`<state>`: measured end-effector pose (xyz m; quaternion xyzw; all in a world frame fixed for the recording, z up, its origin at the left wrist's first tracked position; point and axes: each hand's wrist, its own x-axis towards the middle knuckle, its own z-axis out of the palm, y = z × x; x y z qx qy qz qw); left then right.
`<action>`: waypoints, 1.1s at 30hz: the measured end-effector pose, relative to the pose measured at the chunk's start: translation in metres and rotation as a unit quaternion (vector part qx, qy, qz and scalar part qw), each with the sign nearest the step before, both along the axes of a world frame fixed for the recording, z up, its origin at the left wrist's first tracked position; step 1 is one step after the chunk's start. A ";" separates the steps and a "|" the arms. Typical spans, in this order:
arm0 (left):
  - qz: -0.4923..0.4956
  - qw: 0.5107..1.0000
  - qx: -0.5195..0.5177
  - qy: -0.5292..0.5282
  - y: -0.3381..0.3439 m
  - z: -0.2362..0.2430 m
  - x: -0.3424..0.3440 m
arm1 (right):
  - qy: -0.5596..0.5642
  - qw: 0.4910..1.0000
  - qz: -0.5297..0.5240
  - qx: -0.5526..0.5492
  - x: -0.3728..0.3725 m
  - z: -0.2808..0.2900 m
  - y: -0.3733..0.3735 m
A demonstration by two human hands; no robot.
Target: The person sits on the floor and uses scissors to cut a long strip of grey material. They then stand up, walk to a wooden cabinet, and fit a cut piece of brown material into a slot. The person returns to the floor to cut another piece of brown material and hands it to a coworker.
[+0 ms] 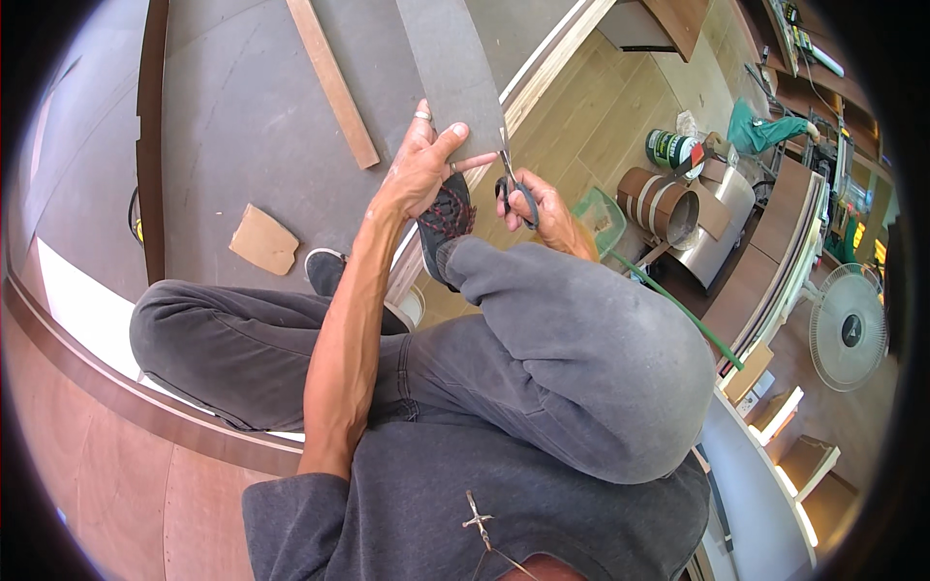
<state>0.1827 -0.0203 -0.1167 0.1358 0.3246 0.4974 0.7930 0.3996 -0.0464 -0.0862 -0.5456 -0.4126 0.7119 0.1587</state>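
A long grey strip of sheet material (448, 68) runs from the top of the view down to my hands. My left hand (423, 167) presses on its near end, fingers spread, a ring on one finger. My right hand (542, 208) is closed around the black handles of a pair of scissors (511, 176), whose blades point up at the strip's right edge beside my left fingertips. I sit on a grey board floor (242, 116) with my knees bent, in grey trousers, and one dark shoe with red laces (446, 221) shows under my left hand.
A light wooden slat (334, 82) and a torn piece of cardboard (263, 239) lie on the board. A dark curved strip (150, 136) runs along the left. Lower right stand a brown-banded drum (659, 203), a green can (671, 149), a fan (850, 327) and a green rod (678, 305).
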 end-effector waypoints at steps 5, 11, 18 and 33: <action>0.031 0.999 -0.012 0.031 -0.001 -0.001 0.004 | -0.026 1.000 -0.003 -0.001 -0.004 0.000 0.000; 0.001 1.000 -0.010 0.029 -0.001 -0.003 0.001 | -0.033 0.999 -0.019 0.000 -0.003 -0.001 -0.004; -0.005 0.999 0.006 0.037 0.002 -0.007 0.001 | -0.045 0.999 -0.030 -0.002 -0.001 -0.007 -0.007; 0.004 0.999 -0.004 0.038 -0.001 -0.020 -0.002 | -0.061 0.997 -0.052 -0.006 -0.007 -0.013 -0.015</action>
